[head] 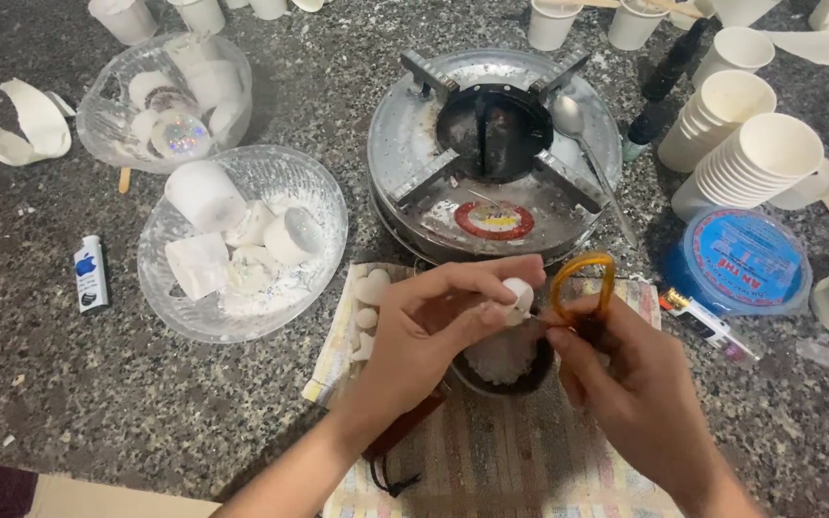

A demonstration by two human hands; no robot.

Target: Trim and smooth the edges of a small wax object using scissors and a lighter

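Two hands are engaged near the tabletop's near edge: the left hand (434, 321) is pinched on a white wax piece (518, 296), the right hand (626, 384) clamped on orange-handled scissors (582, 288), above a small dark pot (506, 364). Cuts are best kept over the pot.

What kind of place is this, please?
Probably a home craft table, perhaps for candle making: a small metal stove on a speckled stone counter, glass bowls of white wax-like chunks, and stacked paper cups.
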